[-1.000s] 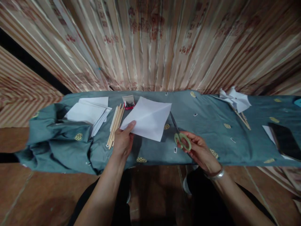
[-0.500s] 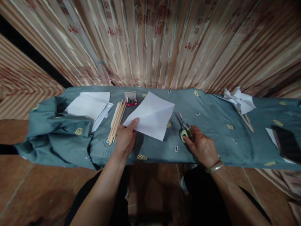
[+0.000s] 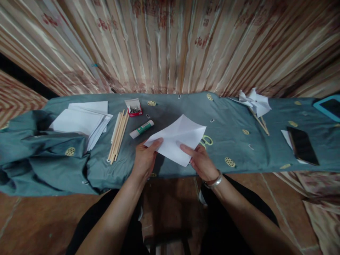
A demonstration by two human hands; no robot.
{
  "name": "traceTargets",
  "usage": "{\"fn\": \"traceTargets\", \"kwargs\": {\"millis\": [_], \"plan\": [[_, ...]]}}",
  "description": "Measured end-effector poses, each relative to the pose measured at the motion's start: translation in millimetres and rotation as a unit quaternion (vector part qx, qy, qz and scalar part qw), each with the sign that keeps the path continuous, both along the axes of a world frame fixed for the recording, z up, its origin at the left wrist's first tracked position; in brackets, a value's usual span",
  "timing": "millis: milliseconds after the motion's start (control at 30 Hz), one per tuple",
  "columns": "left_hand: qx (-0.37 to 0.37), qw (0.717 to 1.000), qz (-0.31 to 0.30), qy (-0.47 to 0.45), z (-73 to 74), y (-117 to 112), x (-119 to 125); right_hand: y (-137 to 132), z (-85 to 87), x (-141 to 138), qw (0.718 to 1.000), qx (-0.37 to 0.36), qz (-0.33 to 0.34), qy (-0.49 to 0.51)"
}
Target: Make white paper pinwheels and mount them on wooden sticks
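Observation:
A creased white sheet of paper (image 3: 176, 136) is held in both hands above the cloth-covered table. My left hand (image 3: 146, 156) pinches its left corner, thumb on top. My right hand (image 3: 203, 161) grips the lower right edge, its thumb also lying on the upper face. Partly hidden behind the paper are scissors (image 3: 207, 140); only their yellow-green handles show. A glue stick (image 3: 142, 129) with a green label lies just beyond my left hand. Left of it are several thin wooden sticks (image 3: 118, 136) and a small red box (image 3: 134, 109) of metal pins.
A stack of white paper (image 3: 79, 120) lies at the left beside bunched cloth (image 3: 53, 152). Toward the right are a white paper pinwheel (image 3: 256, 102) on sticks, a dark phone (image 3: 302, 145) and a blue-framed device (image 3: 329, 108). A pleated curtain (image 3: 170, 53) hangs behind the table.
My right hand has let go of the scissors, which now lie on the cloth, and has taken hold of the paper. The glue stick has come into sight. The view has shifted rightward.

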State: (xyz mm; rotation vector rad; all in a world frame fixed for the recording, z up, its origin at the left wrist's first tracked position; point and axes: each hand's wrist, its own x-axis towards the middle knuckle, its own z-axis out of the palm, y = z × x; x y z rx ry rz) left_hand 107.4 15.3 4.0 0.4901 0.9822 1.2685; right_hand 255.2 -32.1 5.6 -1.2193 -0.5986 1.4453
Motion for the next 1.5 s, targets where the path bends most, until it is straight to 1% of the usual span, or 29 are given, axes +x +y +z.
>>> {"fn": "traceTargets", "kwargs": {"millis": [67,133,267,367,433,467,500,533,567,600,633,667,700,767,833,900,967,1000,1033,1067,1100,1167,1200,1233,1267,1300,1367,1433,1500], "plan": [[-0.002,1.0,-0.01,0.01,-1.4,-1,1,2,-2.7,-3,0.999,-0.015,-0.027,0.013],[-0.005,1.0,-0.019,0.02,-2.8,-3,0,3,-6.4,-4,0.999,-0.02,-0.04,0.014],[-0.011,0.999,-0.037,0.039,-6.0,-5,-1,5,-12.6,-4,0.999,0.005,-0.037,-0.006],[0.008,0.998,-0.024,0.05,-6.5,-4,-2,7,-9.0,7,0.993,0.041,-0.031,-0.107],[0.018,0.999,0.004,0.046,-4.7,-1,-4,8,-3.6,26,0.969,0.077,-0.038,-0.231],[0.021,0.999,0.017,0.042,-3.2,0,-6,8,-1.3,38,0.949,0.085,-0.039,-0.301],[0.023,0.999,0.027,0.04,-1.5,2,-8,7,0.0,50,0.911,0.095,-0.037,-0.4],[0.025,0.998,0.036,0.039,0.2,3,-10,6,0.0,63,0.851,0.098,-0.018,-0.515],[0.028,0.998,0.042,0.039,1.8,5,-12,4,-1.3,74,0.782,0.103,-0.016,-0.614],[0.031,0.998,0.047,0.04,3.1,6,-14,2,-3.8,84,0.722,0.106,0.002,-0.684],[0.034,0.997,0.051,0.041,4.1,7,-16,0,-7.2,91,0.676,0.108,0.027,-0.728],[0.037,0.997,0.054,0.043,4.8,8,-17,-2,-10.8,95,0.641,0.112,0.043,-0.758],[0.041,0.997,0.056,0.046,5.1,8,-19,-4,-14.2,96,0.616,0.117,0.058,-0.777],[0.051,0.996,0.058,0.051,5.3,10,-21,-6,-18.6,92,0.588,0.124,0.072,-0.796],[0.059,0.995,0.058,0.057,5.2,11,-22,-6,-19.0,84,0.572,0.123,0.081,-0.807],[0.067,0.994,0.059,0.063,5.5,12,-22,-4,-16.1,76,0.563,0.114,0.097,-0.813],[0.075,0.993,0.066,0.065,6.4,13,-22,-1,-11.7,72,0.569,0.094,0.11,-0.809],[0.08,0.992,0.07,0.064,7.1,14,-22,0,-9.2,72,0.584,0.076,0.112,-0.801],[0.086,0.992,0.075,0.062,8.0,15,-23,1,-6.6,73,0.61,0.054,0.108,-0.783],[0.09,0.991,0.08,0.059,9.3,17,-24,1,-3.9,75,0.652,0.033,0.101,-0.751],[0.092,0.99,0.086,0.054,10.8,18,-26,0,-1.3,77,0.711,0.017,0.093,-0.697],[0.082,0.99,0.107,0.039,14.6,22,-32,-3,3.7,79,0.85,-0.001,0.081,-0.521],[0.071,0.99,0.12,0.029,16.8,24,-36,-5,5.9,79,0.909,-0.005,0.076,-0.41],[0.056,0.99,0.131,0.019,19.0,26,-40,-7,7.8,78,0.95,-0.009,0.069,-0.303],[0.042,0.989,0.141,0.009,21.2,28,-43,-10,9.3,75,0.976,-0.014,0.06,-0.21],[0.029,0.988,0.15,0.0,23.1,30,-46,-12,10.3,71,0.989,-0.02,0.055,-0.134],[0.006,0.986,0.165,-0.016,26.1,32,-51,-19,11.1,60,0.996,-0.027,0.072,-0.033],[-0.012,0.984,0.175,-0.029,27.4,34,-53,-25,10.5,48,0.991,-0.017,0.132,0.008],[-0.016,0.984,0.175,-0.035,27.1,35,-52,-31,9.1,36,0.981,0.018,0.191,-0.002]]}}
